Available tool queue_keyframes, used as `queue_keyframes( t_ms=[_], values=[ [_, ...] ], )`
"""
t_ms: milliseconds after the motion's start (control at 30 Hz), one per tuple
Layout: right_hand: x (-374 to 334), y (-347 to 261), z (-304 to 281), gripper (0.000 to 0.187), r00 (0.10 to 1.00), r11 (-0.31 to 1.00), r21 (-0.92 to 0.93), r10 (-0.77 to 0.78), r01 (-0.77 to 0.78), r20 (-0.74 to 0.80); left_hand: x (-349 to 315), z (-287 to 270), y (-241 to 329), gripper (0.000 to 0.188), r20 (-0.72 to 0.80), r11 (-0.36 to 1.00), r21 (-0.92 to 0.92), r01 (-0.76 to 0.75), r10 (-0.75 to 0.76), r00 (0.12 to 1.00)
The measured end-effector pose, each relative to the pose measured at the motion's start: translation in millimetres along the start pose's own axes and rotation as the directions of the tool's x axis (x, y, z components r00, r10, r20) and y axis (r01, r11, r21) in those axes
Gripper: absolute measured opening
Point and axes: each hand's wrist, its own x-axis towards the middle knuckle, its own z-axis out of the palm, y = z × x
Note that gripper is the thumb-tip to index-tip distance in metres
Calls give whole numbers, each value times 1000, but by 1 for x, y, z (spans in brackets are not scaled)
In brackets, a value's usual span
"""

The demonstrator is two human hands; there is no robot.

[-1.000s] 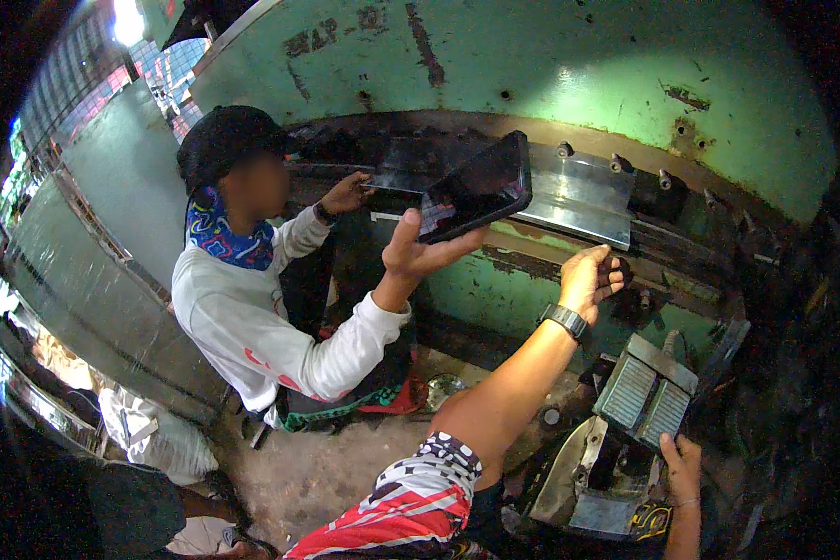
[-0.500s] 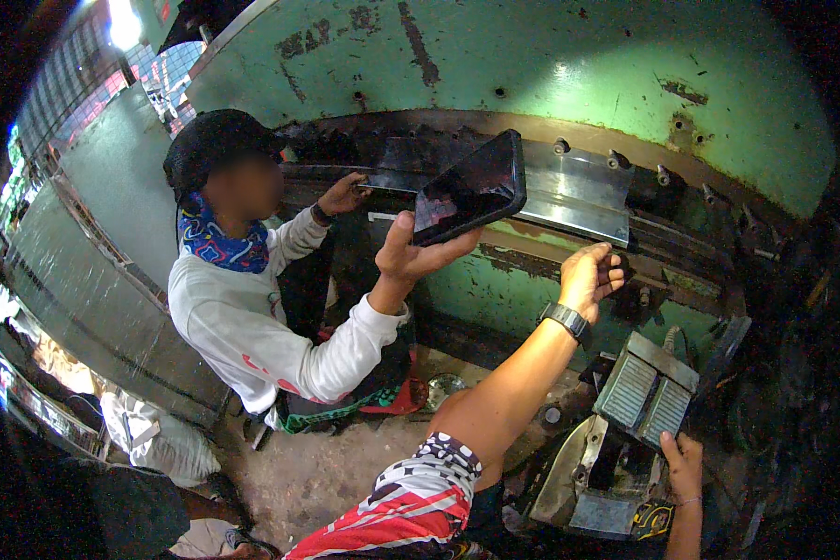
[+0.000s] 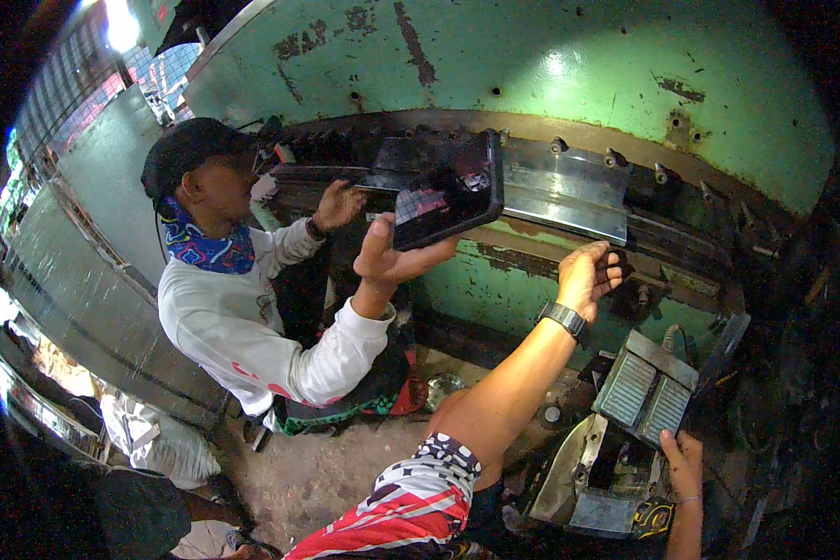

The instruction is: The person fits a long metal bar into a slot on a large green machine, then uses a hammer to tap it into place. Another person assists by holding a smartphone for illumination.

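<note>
A shiny metal sheet (image 3: 569,191) lies across the bed of a green press machine. At its near right corner is my left hand (image 3: 590,280), wearing a watch, its fingers curled and thumb and forefinger closed at the edge. Down at the lower right, my right hand (image 3: 684,464) grips the near edge of a grey double foot pedal (image 3: 646,387) with ribbed treads. Its fingers are partly hidden. The pedal rests tilted on a worn metal casing (image 3: 569,476).
On the left a co-worker (image 3: 261,327) in a white top and black cap holds up a dark phone (image 3: 448,191), covering part of the sheet. The green machine panel (image 3: 532,65) rises behind. Bolts (image 3: 616,159) stick out along the bed. Large grey sheets (image 3: 75,261) lean at far left.
The co-worker has leaned left and turned their head, and the phone has shifted left. Their other hand has moved left and opened, away from the sheet. Both my hands stay in place.
</note>
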Motion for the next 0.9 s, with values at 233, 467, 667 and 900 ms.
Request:
queue_keyframes(
  t_ms=[233,467,667,900],
  values=[
    [-2,-4,4,48,999,996,68,54,-54,6,-5,4,1,26,-20,1000,3,5,-5,1000],
    [-4,-1,-1,40,998,998,-27,53,-52,18,-6,6,3,25,-1,999,35,-21,21,1000],
    [-6,22,1,36,996,995,41,90,-90,2,-8,0,8,21,1,999,39,-2,2,1000],
    [-7,16,1,41,983,976,-122,181,-181,-17,-19,8,13,21,-36,997,71,-6,8,999]
  ],
)
